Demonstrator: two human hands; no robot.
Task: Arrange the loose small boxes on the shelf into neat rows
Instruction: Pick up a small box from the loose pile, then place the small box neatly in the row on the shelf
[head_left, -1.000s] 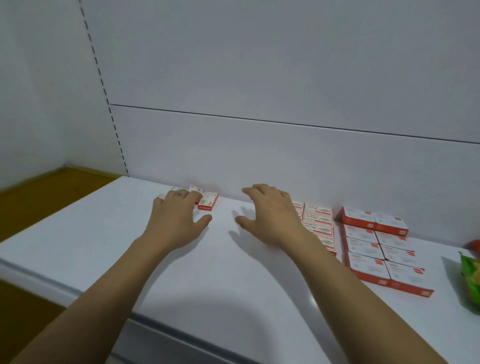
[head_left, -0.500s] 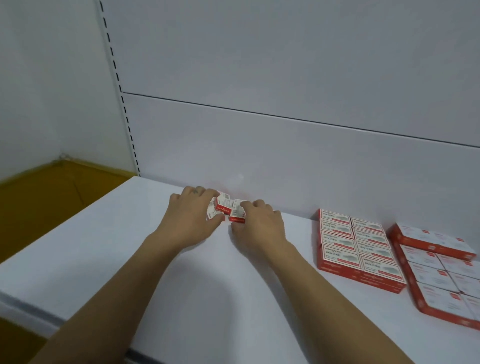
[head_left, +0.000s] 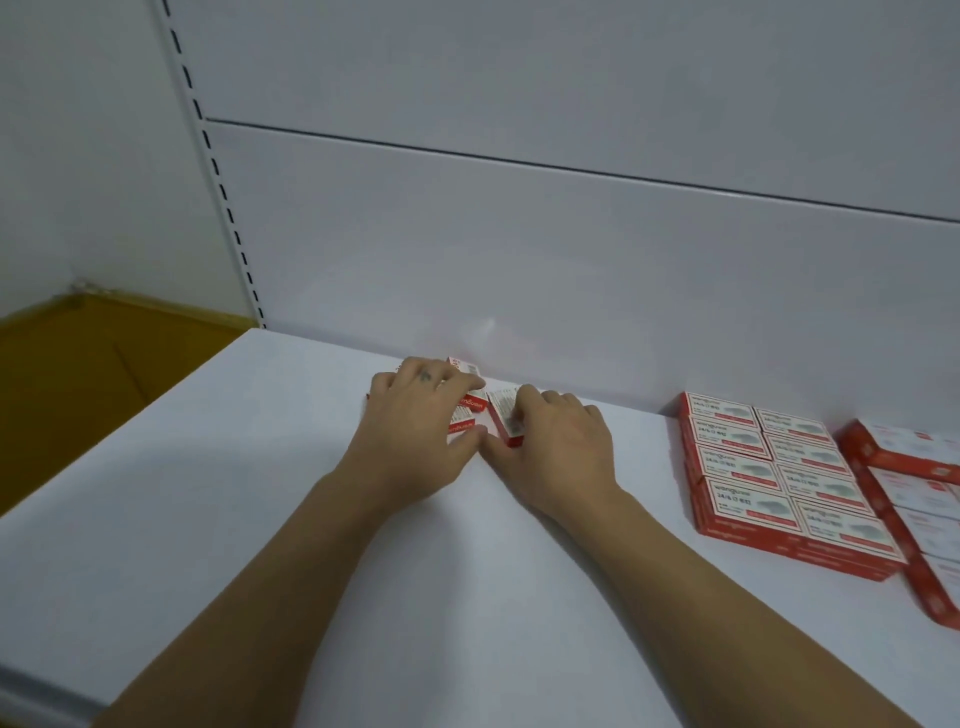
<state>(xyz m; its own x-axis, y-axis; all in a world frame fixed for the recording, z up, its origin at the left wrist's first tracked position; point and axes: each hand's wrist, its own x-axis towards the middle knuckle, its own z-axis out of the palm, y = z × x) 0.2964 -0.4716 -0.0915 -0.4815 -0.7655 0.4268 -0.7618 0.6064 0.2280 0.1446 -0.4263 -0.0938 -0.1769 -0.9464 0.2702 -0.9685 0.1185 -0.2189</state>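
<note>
Several loose small red-and-white boxes lie near the back wall of the white shelf. My left hand covers most of them, its fingers curled over the top and its thumb against their near side. One box peeks out behind its fingers. My right hand pinches another small box lying lengthwise, right beside the left hand's boxes. How many boxes lie under the left hand is hidden.
A neat block of matching small boxes stands in rows to the right. Larger red boxes lie at the right edge. The shelf's back panel is directly behind the hands. The shelf's left edge drops to a brown floor.
Both hands have come together onto the loose boxes at the back wall. The right hand took hold of one box and turned it lengthwise.
</note>
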